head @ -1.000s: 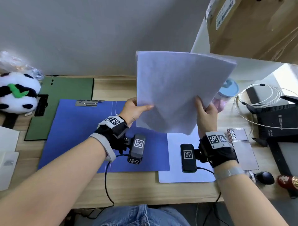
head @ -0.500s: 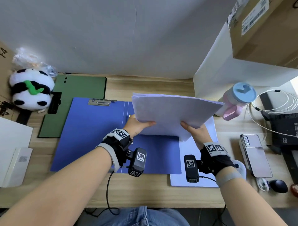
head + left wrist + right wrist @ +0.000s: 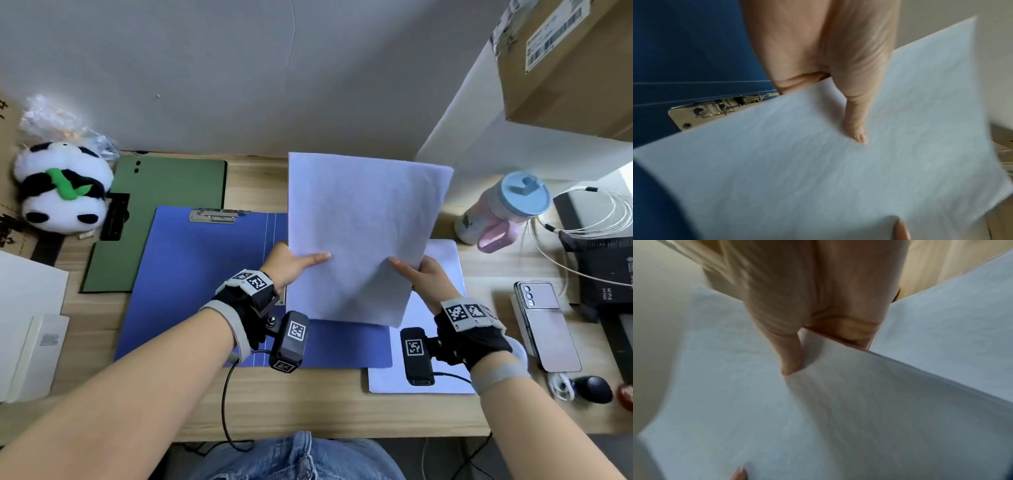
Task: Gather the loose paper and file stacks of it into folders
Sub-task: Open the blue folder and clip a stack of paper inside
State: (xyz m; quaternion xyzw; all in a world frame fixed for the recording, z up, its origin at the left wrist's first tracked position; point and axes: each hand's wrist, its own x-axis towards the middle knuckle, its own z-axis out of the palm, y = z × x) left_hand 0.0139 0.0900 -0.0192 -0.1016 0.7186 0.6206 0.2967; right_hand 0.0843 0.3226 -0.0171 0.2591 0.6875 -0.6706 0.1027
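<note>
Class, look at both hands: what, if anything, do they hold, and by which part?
A stack of paper, pinched near its lower side edges: left hand on the left edge, right hand on the right.

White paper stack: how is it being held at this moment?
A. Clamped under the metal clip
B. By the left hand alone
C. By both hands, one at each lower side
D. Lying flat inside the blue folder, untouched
C: the left hand and right hand each pinch a lower side of the white paper stack, raised above the open blue folder.

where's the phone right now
In the head view the phone lies on the desk's right side, just right of the right hand, below the pink bottle.
</note>
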